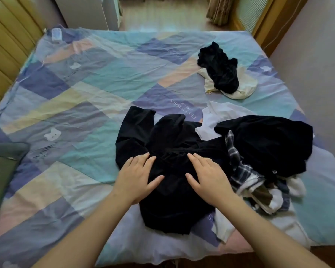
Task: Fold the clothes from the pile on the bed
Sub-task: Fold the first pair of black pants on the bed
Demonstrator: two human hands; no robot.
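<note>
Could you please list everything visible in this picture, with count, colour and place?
black garment: one, black, spread on the bed's near middle, under both hands
clothes pile: one heap, black, plaid, white, near right of the bed
small heap: one, black piece on a cream piece, far right of the bed
patchwork cover: one, blue, teal, pink, yellow, across the bed
green cushion: one, green, left edge
curtain: one, brownish, far right
left hand: one, flat on the black garment
right hand: one, flat on the black garment
</note>
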